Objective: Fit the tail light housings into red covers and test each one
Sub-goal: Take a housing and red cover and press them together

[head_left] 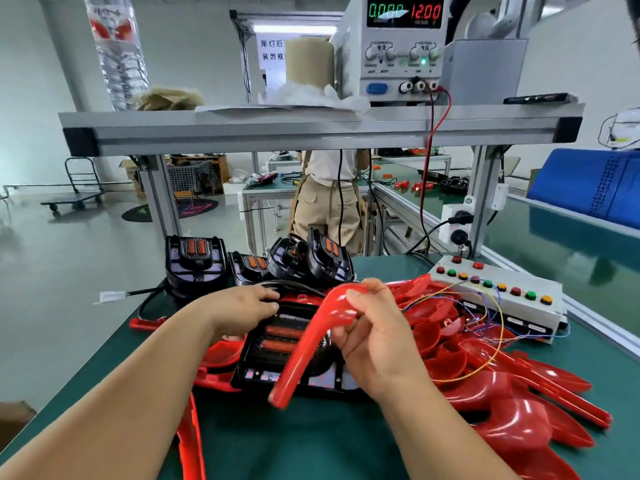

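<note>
Here, a curved red cover (311, 344) is gripped in the right hand (374, 337), fingers and thumb closed round its upper end. It is held slanting over a black tail light housing (277, 341) that is laid on the green table (294, 441). The far edge of that housing is clasped by the left hand (242, 306), fingers curled over it. More red covers (502, 403) are heaped to the right, near a button box (502, 292); spare housings (197, 258) are stacked behind.

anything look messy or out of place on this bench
Thin wires from the button box trail loose over the heap of red covers and could snag. A white connector sticks out past the table's left edge.
</note>
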